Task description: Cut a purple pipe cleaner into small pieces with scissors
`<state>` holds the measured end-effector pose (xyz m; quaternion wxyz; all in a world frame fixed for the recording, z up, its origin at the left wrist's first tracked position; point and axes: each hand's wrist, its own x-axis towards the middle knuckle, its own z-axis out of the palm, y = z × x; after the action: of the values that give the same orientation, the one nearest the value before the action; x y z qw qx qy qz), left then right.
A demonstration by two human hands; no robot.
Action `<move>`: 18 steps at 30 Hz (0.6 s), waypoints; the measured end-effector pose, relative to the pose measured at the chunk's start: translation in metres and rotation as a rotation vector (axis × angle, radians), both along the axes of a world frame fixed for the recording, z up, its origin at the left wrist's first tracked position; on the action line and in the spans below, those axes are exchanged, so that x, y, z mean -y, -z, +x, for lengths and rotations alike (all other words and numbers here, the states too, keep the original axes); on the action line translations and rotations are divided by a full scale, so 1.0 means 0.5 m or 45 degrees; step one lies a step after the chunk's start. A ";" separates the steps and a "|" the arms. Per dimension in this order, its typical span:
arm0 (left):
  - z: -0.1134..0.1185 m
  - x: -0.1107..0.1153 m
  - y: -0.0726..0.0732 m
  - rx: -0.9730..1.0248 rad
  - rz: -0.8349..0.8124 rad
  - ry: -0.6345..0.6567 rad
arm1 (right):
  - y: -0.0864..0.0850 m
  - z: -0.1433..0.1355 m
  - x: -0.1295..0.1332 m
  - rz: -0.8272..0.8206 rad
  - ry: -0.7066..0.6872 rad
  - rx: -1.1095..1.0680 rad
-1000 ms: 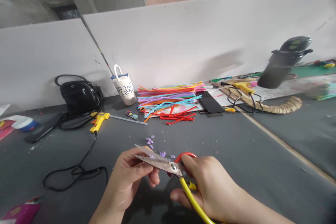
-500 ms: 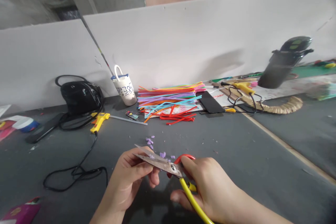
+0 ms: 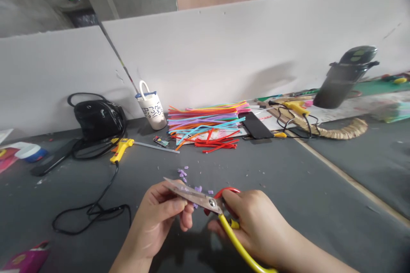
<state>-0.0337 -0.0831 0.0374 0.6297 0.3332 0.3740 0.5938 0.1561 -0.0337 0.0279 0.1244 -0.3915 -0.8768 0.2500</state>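
My right hand (image 3: 256, 222) is wrapped round the handles of large scissors (image 3: 198, 198), one handle red and the other yellow. The blades are closed together and point left, across the fingertips of my left hand (image 3: 160, 213). Thumb and fingers of my left hand are pinched at the blades; what they hold is hidden or too small to name. Small purple pieces (image 3: 182, 173) lie on the grey table (image 3: 275, 179) just beyond the blades, and a few show near my left fingertips.
Behind are colourful pipe cleaners (image 3: 205, 119), a white cup (image 3: 152, 111) and a black bag (image 3: 99, 119). A yellow glue gun (image 3: 121, 149) with its cable lies left. Another glue gun (image 3: 296, 107), a dark bin (image 3: 344, 79) and a black phone (image 3: 257, 125) are at the right.
The scissor blades have gone from parted to closed, and the yellow handle has swung nearer my right hand. My left hand has barely moved.
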 end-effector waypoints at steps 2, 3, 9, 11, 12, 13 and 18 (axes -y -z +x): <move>-0.001 0.000 0.001 -0.003 -0.007 -0.026 | -0.001 0.000 -0.003 -0.025 0.021 -0.019; -0.001 0.000 0.001 -0.004 -0.009 -0.034 | -0.002 0.000 -0.004 -0.031 0.025 -0.029; 0.009 -0.001 -0.003 -0.009 -0.073 -0.114 | -0.013 0.000 -0.001 -0.003 -0.043 -0.069; 0.013 0.000 -0.005 -0.034 -0.063 -0.115 | -0.014 0.000 0.000 -0.023 -0.063 -0.047; 0.013 0.000 -0.006 -0.045 -0.047 -0.105 | -0.013 -0.001 0.000 -0.034 -0.071 -0.039; 0.013 0.000 -0.006 -0.056 -0.031 -0.097 | -0.014 -0.001 0.000 -0.043 -0.077 -0.034; 0.004 0.000 -0.008 -0.092 0.012 -0.088 | -0.016 -0.002 0.002 -0.077 -0.078 -0.012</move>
<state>-0.0314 -0.0833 0.0413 0.5932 0.3444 0.4050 0.6045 0.1552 -0.0348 0.0357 0.1088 -0.3670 -0.8797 0.2820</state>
